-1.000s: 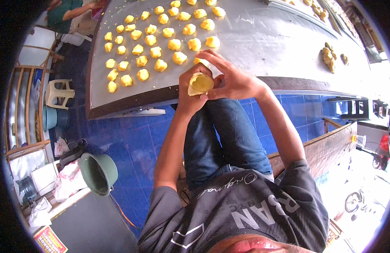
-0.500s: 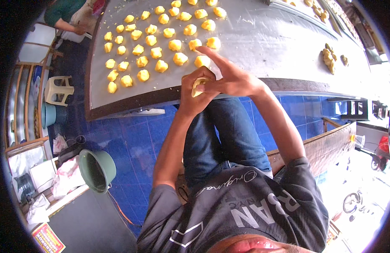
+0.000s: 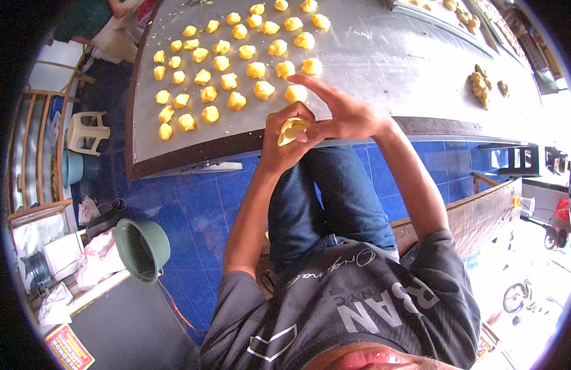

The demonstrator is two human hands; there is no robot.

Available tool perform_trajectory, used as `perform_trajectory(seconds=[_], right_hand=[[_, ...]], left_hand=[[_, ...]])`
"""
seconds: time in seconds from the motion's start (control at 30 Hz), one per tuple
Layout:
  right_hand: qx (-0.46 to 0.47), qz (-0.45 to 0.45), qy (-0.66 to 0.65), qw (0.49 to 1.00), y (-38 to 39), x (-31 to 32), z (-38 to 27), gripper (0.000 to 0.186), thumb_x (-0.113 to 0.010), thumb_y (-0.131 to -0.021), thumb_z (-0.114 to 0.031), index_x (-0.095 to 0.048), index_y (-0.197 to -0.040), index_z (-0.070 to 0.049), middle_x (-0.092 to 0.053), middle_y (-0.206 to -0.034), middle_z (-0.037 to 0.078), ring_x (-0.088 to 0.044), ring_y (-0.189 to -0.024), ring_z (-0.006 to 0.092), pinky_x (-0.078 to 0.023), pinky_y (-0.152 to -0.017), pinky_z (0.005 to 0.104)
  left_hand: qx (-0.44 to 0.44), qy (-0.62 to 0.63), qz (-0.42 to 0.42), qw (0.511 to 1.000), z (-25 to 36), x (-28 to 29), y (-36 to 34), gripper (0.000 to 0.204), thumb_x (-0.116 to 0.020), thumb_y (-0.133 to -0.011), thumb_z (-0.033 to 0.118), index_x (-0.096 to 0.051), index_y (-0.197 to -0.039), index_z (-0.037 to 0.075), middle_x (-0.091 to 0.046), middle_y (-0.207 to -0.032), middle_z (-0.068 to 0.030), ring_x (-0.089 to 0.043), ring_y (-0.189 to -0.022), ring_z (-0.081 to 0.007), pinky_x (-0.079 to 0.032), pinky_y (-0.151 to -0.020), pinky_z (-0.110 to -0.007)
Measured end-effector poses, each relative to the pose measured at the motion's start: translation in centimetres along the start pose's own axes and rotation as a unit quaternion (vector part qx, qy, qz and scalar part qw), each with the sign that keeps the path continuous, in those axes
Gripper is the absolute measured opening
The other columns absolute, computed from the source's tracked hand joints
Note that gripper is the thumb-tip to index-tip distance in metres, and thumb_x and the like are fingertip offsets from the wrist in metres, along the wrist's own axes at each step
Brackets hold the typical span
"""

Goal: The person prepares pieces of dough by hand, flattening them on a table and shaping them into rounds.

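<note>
My left hand (image 3: 276, 142) is closed around a pale yellow hollow dough piece (image 3: 291, 129) in front of the table's edge. My right hand (image 3: 344, 116) is open, its thumb touching the dough piece and its index finger stretched out toward the balls on the table. Several lumpy yellow dough balls (image 3: 255, 70) stand in loose rows on the grey metal tabletop (image 3: 378, 68) beyond my hands.
Tan dough lumps (image 3: 480, 89) lie at the table's right. A co-worker (image 3: 85, 21) is at the upper left. A plastic stool (image 3: 88, 132) and green basin (image 3: 143, 250) are on the left; a wooden bench (image 3: 461, 213) is at lower right.
My right thumb moved over the dough piece's opening and now sits lower at its rim, my index finger more extended. The co-worker's arm has moved up and left.
</note>
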State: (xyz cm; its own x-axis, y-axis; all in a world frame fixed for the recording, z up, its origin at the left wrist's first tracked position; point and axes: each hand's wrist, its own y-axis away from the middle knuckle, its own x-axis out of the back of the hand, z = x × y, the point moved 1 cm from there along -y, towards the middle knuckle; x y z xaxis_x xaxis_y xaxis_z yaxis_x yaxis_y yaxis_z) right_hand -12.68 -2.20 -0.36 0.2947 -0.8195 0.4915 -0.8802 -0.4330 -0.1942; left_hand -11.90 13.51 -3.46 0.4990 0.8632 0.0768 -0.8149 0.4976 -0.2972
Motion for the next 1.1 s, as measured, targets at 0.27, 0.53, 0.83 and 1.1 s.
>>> perform_trajectory(seconds=[0.27,0.53,0.83,1.1], right_hand=[[-0.035,0.018,0.01,0.999,0.2,-0.8,-0.7,0.085,-0.074,-0.071,-0.026,-0.026,-0.139,-0.008,-0.038,-0.134,0.021,-0.035,-0.127,0.0281,-0.028,-0.104,0.0359],[0.105,0.132,0.307,0.937,3.1,-4.3,-3.3,0.04,-0.059,-0.077,-0.047,-0.065,-0.096,-0.012,-0.052,-0.117,0.005,-0.037,-0.121,0.0348,-0.016,-0.104,0.0589],[0.067,0.094,0.281,0.953,4.6,-4.3,-3.2,0.043,-0.064,-0.076,-0.044,-0.063,-0.104,-0.012,-0.046,-0.129,0.009,-0.03,-0.123,0.043,-0.006,-0.104,0.0615],[0.062,0.138,0.259,0.954,2.9,-5.0,-3.2,0.044,-0.071,-0.072,-0.027,-0.057,-0.11,-0.009,-0.049,-0.12,0.017,-0.035,-0.121,0.0406,-0.014,-0.106,0.0557]], left_hand=[[-0.025,-0.038,-0.013,0.999,-0.2,-0.1,0.1,0.015,-0.067,-0.069,0.006,-0.053,-0.071,0.003,-0.056,-0.062,-0.0006,-0.054,-0.061,-0.006,-0.044,-0.056,-0.024],[-0.022,0.036,0.034,0.999,-0.9,0.2,0.4,0.021,-0.071,-0.07,0.012,-0.052,-0.077,0.006,-0.054,-0.066,0.0017,-0.05,-0.064,-0.004,-0.042,-0.056,-0.023],[0.0,0.013,0.033,0.999,-0.4,-0.5,0.6,0.018,-0.067,-0.071,0.014,-0.051,-0.074,0.004,-0.059,-0.066,-0.0024,-0.054,-0.063,-0.0056,-0.043,-0.055,-0.025],[-0.067,-0.13,0.029,0.989,-0.4,-0.5,0.6,0.027,-0.071,-0.069,0.019,-0.055,-0.085,0.005,-0.062,-0.07,-0.0087,-0.064,-0.067,-0.0174,-0.047,-0.057,-0.032]])
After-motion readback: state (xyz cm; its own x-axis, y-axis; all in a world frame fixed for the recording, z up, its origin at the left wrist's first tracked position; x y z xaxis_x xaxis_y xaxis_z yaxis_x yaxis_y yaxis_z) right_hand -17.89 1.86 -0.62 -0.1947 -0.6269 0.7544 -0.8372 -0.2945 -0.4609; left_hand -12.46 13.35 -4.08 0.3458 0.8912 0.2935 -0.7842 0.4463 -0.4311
